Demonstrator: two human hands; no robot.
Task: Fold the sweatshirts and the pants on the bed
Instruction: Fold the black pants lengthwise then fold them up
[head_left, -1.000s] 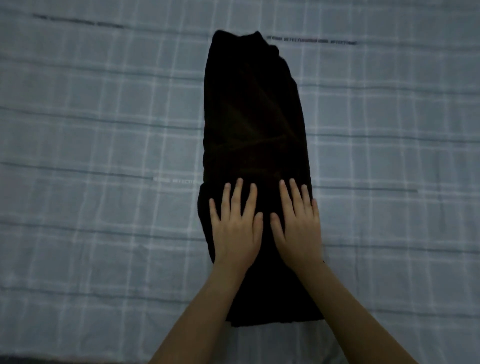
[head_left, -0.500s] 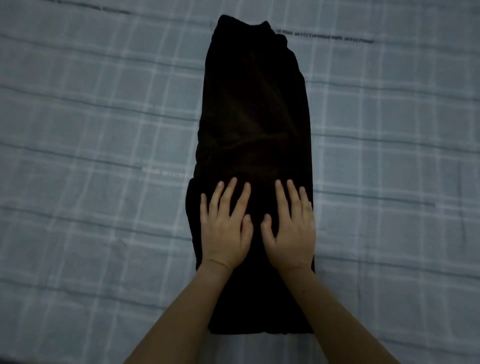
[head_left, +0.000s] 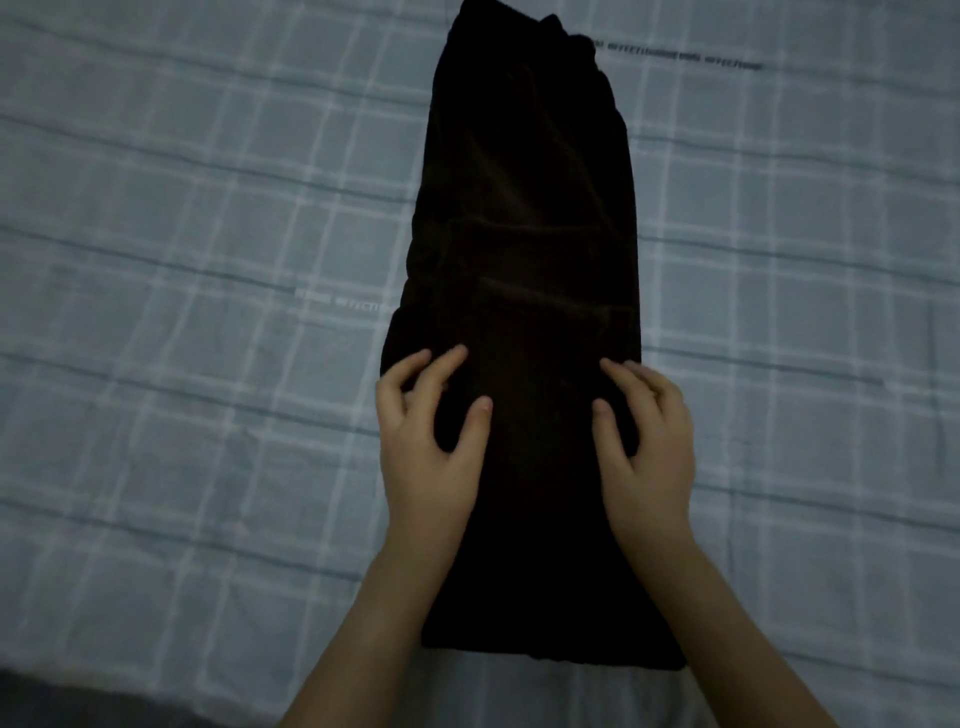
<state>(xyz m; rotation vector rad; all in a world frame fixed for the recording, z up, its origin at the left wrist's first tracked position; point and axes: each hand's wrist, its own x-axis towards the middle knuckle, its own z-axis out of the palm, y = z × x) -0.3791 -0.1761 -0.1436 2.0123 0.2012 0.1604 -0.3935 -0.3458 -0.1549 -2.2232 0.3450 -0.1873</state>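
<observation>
Left hand (head_left: 431, 452) and right hand (head_left: 649, 447) rest on a dark garment (head_left: 524, 208), fingers bent and thumbs inward; whether they pinch the cloth cannot be told. The garment is a long, narrow folded strip running near to far. Checked bedsheet (head_left: 182, 260) lies open left and right. Its faint printed lettering (head_left: 675, 54) is unreadable.

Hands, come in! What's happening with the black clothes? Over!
Left hand and right hand on garment, fingers curled, grip unclear. Garment lies in long strip on bed. Nothing seen blocking. Over.
</observation>
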